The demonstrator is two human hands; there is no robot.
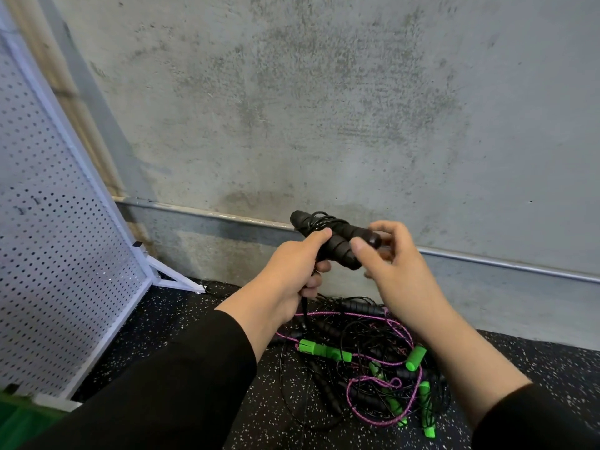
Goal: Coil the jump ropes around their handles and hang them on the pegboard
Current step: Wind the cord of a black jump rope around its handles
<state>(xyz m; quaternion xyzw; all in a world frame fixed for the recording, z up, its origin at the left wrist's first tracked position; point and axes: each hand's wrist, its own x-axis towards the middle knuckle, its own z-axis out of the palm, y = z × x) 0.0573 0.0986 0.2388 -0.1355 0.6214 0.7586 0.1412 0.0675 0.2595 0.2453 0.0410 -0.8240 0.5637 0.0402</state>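
My left hand (293, 267) grips a pair of black foam jump-rope handles (337, 243) held side by side, with thin black cord wound around their far end. My right hand (394, 258) is at the near end of the handles, thumb and fingers curled around the tip. Black cord hangs from my left fist down to the floor. Below lies a tangled pile of ropes (367, 365): black cords, a pink braided rope, and green handles (324, 349). A white pegboard (48, 254) stands at the left.
A grey concrete wall (324, 108) with a metal strip along its base is straight ahead. The floor is black speckled rubber (181, 319). The pegboard's white frame foot (175, 277) reaches onto the floor near the wall. Something green sits at the bottom left corner.
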